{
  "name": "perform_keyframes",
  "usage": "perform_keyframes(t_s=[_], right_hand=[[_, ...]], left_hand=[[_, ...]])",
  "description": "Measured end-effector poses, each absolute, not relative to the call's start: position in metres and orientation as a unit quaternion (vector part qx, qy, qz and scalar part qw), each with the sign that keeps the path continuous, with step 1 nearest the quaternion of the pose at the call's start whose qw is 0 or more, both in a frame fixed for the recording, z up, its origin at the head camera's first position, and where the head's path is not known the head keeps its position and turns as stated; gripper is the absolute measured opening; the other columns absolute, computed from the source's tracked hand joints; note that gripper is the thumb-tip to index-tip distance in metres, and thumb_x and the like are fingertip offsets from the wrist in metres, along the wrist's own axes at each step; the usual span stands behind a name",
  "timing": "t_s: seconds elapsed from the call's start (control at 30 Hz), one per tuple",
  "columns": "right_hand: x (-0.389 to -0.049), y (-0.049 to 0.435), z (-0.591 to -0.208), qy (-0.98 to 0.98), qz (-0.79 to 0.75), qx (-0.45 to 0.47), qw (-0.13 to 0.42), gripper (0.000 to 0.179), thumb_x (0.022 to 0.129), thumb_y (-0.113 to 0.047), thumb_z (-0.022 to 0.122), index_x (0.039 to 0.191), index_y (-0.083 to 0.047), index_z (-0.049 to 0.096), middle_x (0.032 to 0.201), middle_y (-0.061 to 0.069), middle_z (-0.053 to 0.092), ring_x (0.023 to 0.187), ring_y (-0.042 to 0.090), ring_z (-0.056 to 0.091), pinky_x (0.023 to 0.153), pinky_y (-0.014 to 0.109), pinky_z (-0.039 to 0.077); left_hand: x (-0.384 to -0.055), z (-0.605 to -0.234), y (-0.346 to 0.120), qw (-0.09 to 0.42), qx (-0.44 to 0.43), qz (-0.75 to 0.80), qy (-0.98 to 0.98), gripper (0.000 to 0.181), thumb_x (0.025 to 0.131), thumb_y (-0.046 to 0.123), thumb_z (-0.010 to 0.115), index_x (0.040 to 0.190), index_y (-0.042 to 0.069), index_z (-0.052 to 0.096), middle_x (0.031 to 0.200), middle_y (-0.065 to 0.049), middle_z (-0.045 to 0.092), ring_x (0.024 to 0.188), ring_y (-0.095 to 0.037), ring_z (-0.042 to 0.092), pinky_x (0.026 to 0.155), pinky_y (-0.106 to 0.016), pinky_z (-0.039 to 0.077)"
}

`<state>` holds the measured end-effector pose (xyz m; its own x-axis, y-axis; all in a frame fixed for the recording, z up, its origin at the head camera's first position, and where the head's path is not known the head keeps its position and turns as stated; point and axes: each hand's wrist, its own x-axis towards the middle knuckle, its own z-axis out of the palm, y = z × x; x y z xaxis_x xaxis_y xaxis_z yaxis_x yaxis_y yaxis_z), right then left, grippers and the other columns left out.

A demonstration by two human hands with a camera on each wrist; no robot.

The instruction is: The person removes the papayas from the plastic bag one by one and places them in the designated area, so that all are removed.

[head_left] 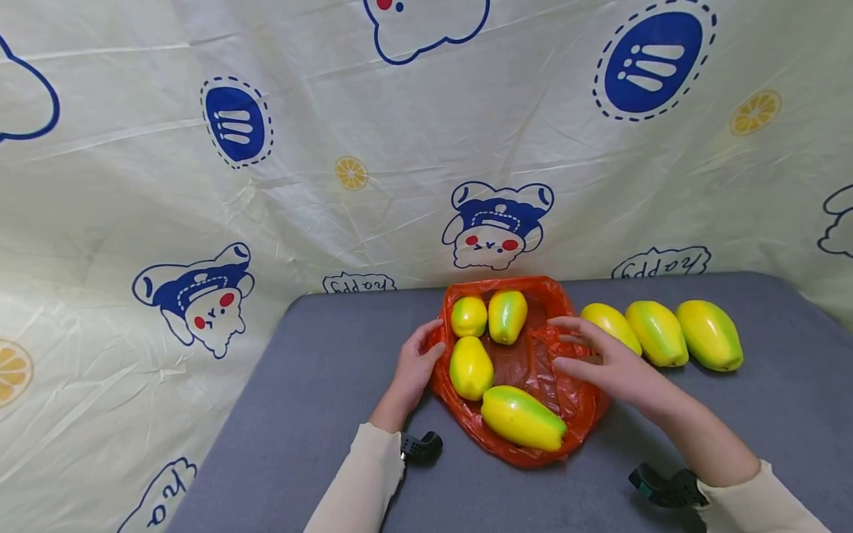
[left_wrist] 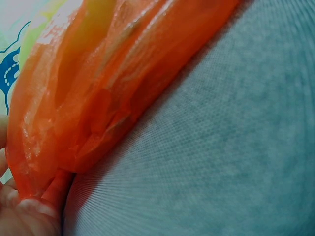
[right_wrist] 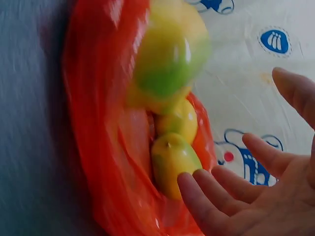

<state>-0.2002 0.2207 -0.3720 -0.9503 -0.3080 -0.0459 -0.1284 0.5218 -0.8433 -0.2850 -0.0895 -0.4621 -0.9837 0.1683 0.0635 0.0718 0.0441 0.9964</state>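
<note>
A red plastic bag (head_left: pixel 533 363) lies on the table with its mouth spread wide and several yellow-green papayas (head_left: pixel 523 418) inside. My left hand (head_left: pixel 416 363) is at the bag's left rim, thumb and forefinger apart; in the left wrist view the red film reaches down onto the hand (left_wrist: pixel 29 216), with part of a finger behind it. Above the bag's right side is my right hand (head_left: pixel 609 359), its fingers spread and holding nothing. In the right wrist view, that hand (right_wrist: pixel 261 196) shows loosely spread fingers beside the papayas (right_wrist: pixel 174 164).
Three more papayas (head_left: pixel 709 334) lie in a row on the grey table (head_left: pixel 346 355), right of the bag. A printed sheet (head_left: pixel 400 222) hangs behind the table. Each wrist wears a small black device (head_left: pixel 421 448).
</note>
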Motion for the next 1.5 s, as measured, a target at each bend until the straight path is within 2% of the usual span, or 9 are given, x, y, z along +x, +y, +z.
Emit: perform_keyframes(t_s=[0.23, 0.5, 0.6, 0.8, 1.03, 1.27, 1.43, 1.5], right_hand=[[-0.195, 0.200, -0.386, 0.836, -0.475, -0.201, 0.185, 0.065, 0.094, -0.036, 0.066, 0.149, -0.022, 0.037, 0.155, 0.020, 0.038, 0.138, 0.046, 0.037, 0.102, 0.060, 0.049], [-0.194, 0.191, -0.396, 0.805, -0.477, -0.247, 0.252, 0.069, 0.095, -0.032, 0.066, 0.153, -0.016, 0.031, 0.156, 0.014, 0.039, 0.140, 0.043, 0.037, 0.109, 0.067, 0.038], [-0.193, 0.190, -0.398, 0.808, -0.468, -0.249, 0.255, 0.068, 0.094, -0.033, 0.067, 0.152, -0.017, 0.034, 0.154, 0.010, 0.042, 0.138, 0.039, 0.039, 0.110, 0.065, 0.038], [-0.192, 0.188, -0.402, 0.822, -0.445, -0.258, 0.245, 0.066, 0.093, -0.034, 0.069, 0.150, -0.022, 0.039, 0.149, 0.006, 0.046, 0.128, 0.030, 0.043, 0.103, 0.050, 0.042], [-0.191, 0.188, -0.404, 0.827, -0.441, -0.253, 0.242, 0.068, 0.091, -0.035, 0.071, 0.150, -0.023, 0.040, 0.148, 0.005, 0.047, 0.128, 0.029, 0.043, 0.103, 0.049, 0.042], [-0.191, 0.188, -0.402, 0.826, -0.441, -0.251, 0.246, 0.066, 0.092, -0.035, 0.070, 0.149, -0.024, 0.041, 0.147, 0.003, 0.049, 0.126, 0.028, 0.045, 0.101, 0.047, 0.042], [-0.191, 0.196, -0.394, 0.836, -0.440, -0.245, 0.216, 0.063, 0.091, -0.035, 0.070, 0.147, -0.029, 0.042, 0.144, 0.000, 0.051, 0.124, 0.028, 0.046, 0.099, 0.046, 0.045], [-0.189, 0.203, -0.390, 0.845, -0.436, -0.239, 0.198, 0.063, 0.091, -0.035, 0.071, 0.147, -0.030, 0.042, 0.143, 0.000, 0.052, 0.123, 0.025, 0.047, 0.098, 0.042, 0.047]], left_hand=[[-0.285, -0.462, -0.090, 0.036, 0.084, 0.685, 0.723, 0.042, 0.101, 0.014, 0.055, 0.143, 0.021, 0.052, 0.152, -0.004, 0.048, 0.133, -0.025, 0.050, 0.112, -0.044, 0.046], [-0.284, -0.460, -0.089, 0.033, 0.085, 0.685, 0.723, 0.042, 0.101, 0.014, 0.055, 0.143, 0.021, 0.053, 0.152, -0.003, 0.048, 0.135, -0.025, 0.049, 0.113, -0.043, 0.045], [-0.284, -0.461, -0.088, 0.031, 0.088, 0.683, 0.724, 0.042, 0.102, 0.015, 0.055, 0.143, 0.019, 0.052, 0.153, -0.005, 0.048, 0.135, -0.026, 0.049, 0.113, -0.043, 0.045], [-0.285, -0.461, -0.088, 0.034, 0.093, 0.683, 0.723, 0.043, 0.102, 0.015, 0.055, 0.144, 0.018, 0.051, 0.152, -0.006, 0.047, 0.134, -0.027, 0.049, 0.112, -0.044, 0.046], [-0.284, -0.461, -0.089, 0.038, 0.085, 0.686, 0.722, 0.042, 0.101, 0.015, 0.055, 0.143, 0.022, 0.053, 0.151, -0.004, 0.049, 0.131, -0.025, 0.051, 0.112, -0.043, 0.046], [-0.282, -0.462, -0.089, 0.036, 0.087, 0.684, 0.723, 0.042, 0.101, 0.014, 0.055, 0.143, 0.020, 0.053, 0.151, -0.005, 0.049, 0.131, -0.025, 0.051, 0.111, -0.043, 0.047], [-0.284, -0.460, -0.089, 0.034, 0.089, 0.683, 0.724, 0.043, 0.101, 0.014, 0.055, 0.144, 0.019, 0.052, 0.152, -0.006, 0.048, 0.131, -0.026, 0.051, 0.112, -0.044, 0.046], [-0.285, -0.460, -0.088, 0.035, 0.090, 0.683, 0.724, 0.043, 0.101, 0.015, 0.055, 0.144, 0.019, 0.052, 0.152, -0.006, 0.048, 0.132, -0.027, 0.051, 0.112, -0.044, 0.046]])
